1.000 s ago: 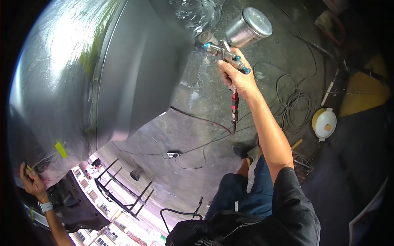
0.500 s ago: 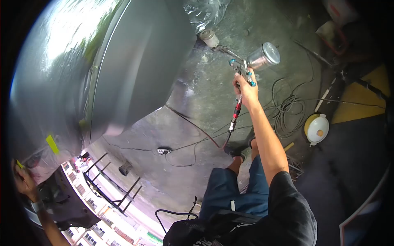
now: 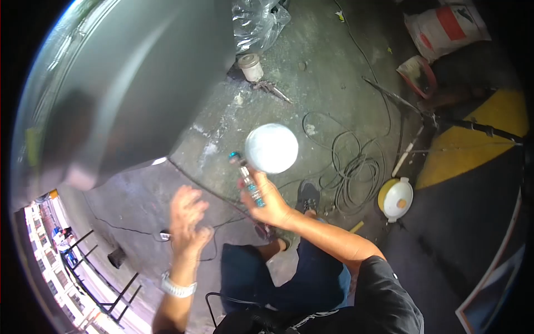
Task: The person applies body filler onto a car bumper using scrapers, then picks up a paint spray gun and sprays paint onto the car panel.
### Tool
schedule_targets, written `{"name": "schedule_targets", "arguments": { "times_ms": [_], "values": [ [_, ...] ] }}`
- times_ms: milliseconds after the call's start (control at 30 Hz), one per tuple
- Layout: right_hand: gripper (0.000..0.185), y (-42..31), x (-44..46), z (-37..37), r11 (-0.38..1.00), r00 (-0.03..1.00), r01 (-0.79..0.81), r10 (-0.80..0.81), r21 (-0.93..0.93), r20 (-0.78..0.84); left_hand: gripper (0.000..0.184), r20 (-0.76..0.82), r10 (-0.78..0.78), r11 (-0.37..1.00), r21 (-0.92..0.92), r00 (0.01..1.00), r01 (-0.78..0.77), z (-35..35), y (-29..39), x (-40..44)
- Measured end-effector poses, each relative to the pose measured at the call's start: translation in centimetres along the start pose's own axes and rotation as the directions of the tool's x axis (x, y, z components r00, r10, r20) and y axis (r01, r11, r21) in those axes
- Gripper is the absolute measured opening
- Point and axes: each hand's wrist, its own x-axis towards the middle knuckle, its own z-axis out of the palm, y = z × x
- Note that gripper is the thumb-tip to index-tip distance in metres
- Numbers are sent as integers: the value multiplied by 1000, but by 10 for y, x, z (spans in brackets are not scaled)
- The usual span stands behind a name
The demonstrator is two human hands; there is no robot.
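Note:
My right hand (image 3: pixel 271 201) grips a spray gun (image 3: pixel 248 181) with blue knobs, held low in front of my body. Its round metal cup (image 3: pixel 272 148) faces up toward me and hides part of the gun. Just left of it, my left hand (image 3: pixel 189 220) is in the air, blurred, holding nothing, with its fingers loosely bent and apart. The grey car body panel (image 3: pixel 150 72) fills the upper left, and neither hand touches it.
A second spray gun with a white cup (image 3: pixel 251 68) lies on the floor near clear plastic sheeting (image 3: pixel 258 25). A coiled hose (image 3: pixel 356 175), a lidded pot (image 3: pixel 398 199), a bag (image 3: pixel 448 30) and a black metal frame (image 3: pixel 89 278) stand around.
My left hand has left the taped edge of the panel and moved right, beside the spray gun. My right hand has brought the gun down and left, closer to me. The view has shifted.

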Motion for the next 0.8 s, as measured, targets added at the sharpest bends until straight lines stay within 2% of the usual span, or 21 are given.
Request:
{"name": "schedule_targets", "arguments": {
  "times_ms": [33, 67, 100, 133, 167, 200, 267, 300, 333, 367, 400, 433, 500, 533, 567, 600, 633, 667, 733, 767, 800],
  "values": [
    [64, 6, 4, 2, 998, 997, 42, -45, 44, 69, 107, 19, -85, 978, -190, 996, 87, 21, -77, 15],
    [69, 37, 6, 9, 998, 978, 46, -53, 39, 202, 108, 99, -70, 907, -407, 993, 105, 49, -122, 34],
    [72, 49, 13, 3, 986, 940, 106, -58, -126, 338, 98, 90, -52, 861, -501, 995, 90, 66, -168, 47],
    [75, 54, 20, -5, 943, 886, 181, -34, -280, 462, 82, 78, -77, 731, -673, 994, 110, 82, -184, 61],
    [75, 68, 32, -15, 905, 782, 226, 53, -362, 621, 75, 23, -98, 706, -703, 995, 86, 92, -200, 74],
    [75, 89, 45, -30, 896, 773, 249, 45, -368, 633, 68, -34, -112, 680, -731, 993, 51, 98, -218, 89],
    [72, 130, 78, -68, 828, 534, 528, -149, -191, 832, 66, -40, -63, 605, -796, 997, 7, 95, -272, 111],
    [74, 167, 103, -92, 814, 613, 484, -54, -320, 788, 64, -38, -34, 529, -849, 999, -14, 96, -296, 122],
    [75, 205, 134, -114, 786, 686, 430, 36, -445, 726, 67, -113, -111, 584, -811, 987, -28, 100, -299, 131],
    [77, 224, 166, -130, 737, 878, 227, 129, -637, 461, 68, -98, -106, 578, -816, 990, -19, 98, -312, 138],
    [82, 267, 207, -142, 676, 977, 128, 40, -726, 209, 69, -81, -96, 575, -818, 992, -11, 95, -327, 143],
    [81, 296, 248, -153, 657, 988, -91, 151, -749, 12, 69, -96, -71, 575, -818, 993, -38, 96, -338, 146],
    [72, 374, 313, -161, 650, 978, -149, -14, -745, -208, 74, -118, -105, 573, -818, 987, -36, 98, -356, 151],
    [72, 392, 333, -159, 662, 979, -128, -34, -739, -199, 74, -135, -86, 580, -812, 987, -61, 97, -363, 153],
    [65, 405, 347, -155, 854, 985, -149, 83, -498, -153, 74, -146, -85, 568, -820, 986, -72, 96, -368, 153],
    [59, 419, 356, -154, 956, 980, -198, 186, -216, -73, 75, -148, -91, 554, -830, 985, -73, 97, -373, 150],
    [48, 439, 365, -155, 979, 979, -202, 202, -21, 1, 73, -152, -77, 540, -837, 985, -86, 96, -380, 147],
    [48, 454, 368, -151, 981, 981, -194, 194, -12, -19, 73, -137, -65, 551, -831, 988, -79, 94, -380, 145],
    [37, 473, 358, -126, 969, 939, -244, 230, -24, -256, 74, -144, -91, 614, -787, 985, -59, 90, -377, 137],
    [34, 422, 324, -114, 980, 940, -179, 195, 83, -281, 75, -105, -85, 631, -775, 991, -27, 86, -373, 135],
    [26, 379, 292, -107, 993, 944, -86, 58, -74, -326, 75, -87, -108, 655, -756, 990, 5, 83, -372, 133]
  ]
}}
